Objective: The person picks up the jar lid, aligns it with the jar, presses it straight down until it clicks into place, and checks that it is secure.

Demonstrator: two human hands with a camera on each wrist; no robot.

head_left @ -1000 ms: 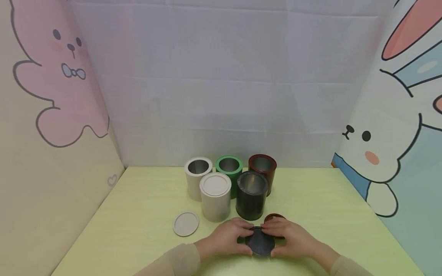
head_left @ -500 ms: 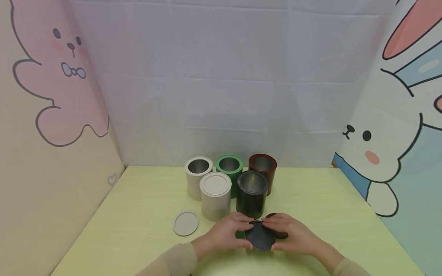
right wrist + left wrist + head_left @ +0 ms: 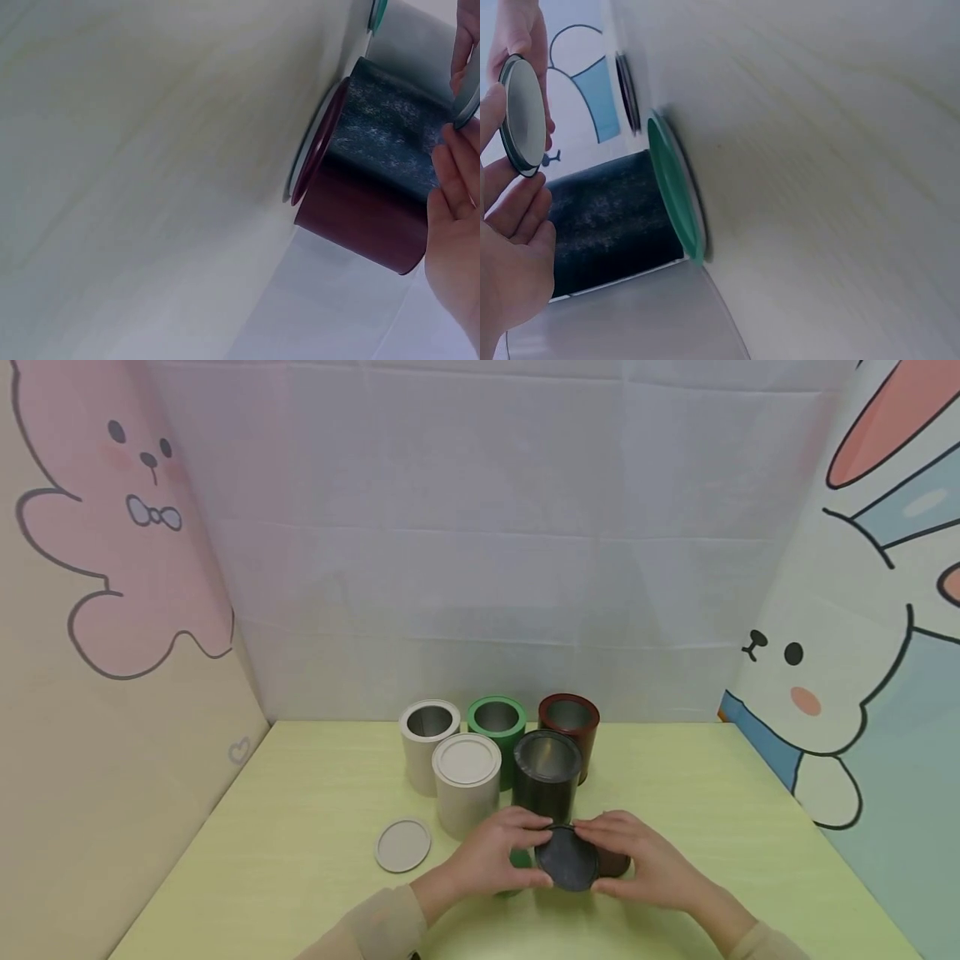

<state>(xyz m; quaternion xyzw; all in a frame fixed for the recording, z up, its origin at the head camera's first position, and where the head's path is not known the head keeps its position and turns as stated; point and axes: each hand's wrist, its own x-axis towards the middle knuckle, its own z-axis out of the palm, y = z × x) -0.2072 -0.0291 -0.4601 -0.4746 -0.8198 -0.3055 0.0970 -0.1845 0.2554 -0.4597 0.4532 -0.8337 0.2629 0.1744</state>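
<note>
Both hands grip one round black lid (image 3: pixel 567 858) by its rim, left hand (image 3: pixel 487 857) on one side and right hand (image 3: pixel 655 866) on the other. Raised off the table, the lid tilts slightly. Its pale underside shows in the left wrist view, where the lid (image 3: pixel 525 116) is pinched between fingers and thumb. Just beyond it stands the open black can (image 3: pixel 547 781). A green lid (image 3: pixel 673 187) lies flat beneath the left hand, mostly covered in the head view. Under the right hand lies a dark red lid (image 3: pixel 321 142).
Behind stand an open white can (image 3: pixel 420 760), an open green can (image 3: pixel 510 739) and an open dark red can (image 3: pixel 591 743). A lidded off-white can (image 3: pixel 467 793) is left of the black one. One loose off-white lid (image 3: pixel 402 846) lies at left on the yellow table (image 3: pixel 300 843).
Both hands have raised the black lid and carried it forward, toward the black can. More of the green lid now shows below the left hand. The cans have stayed put.
</note>
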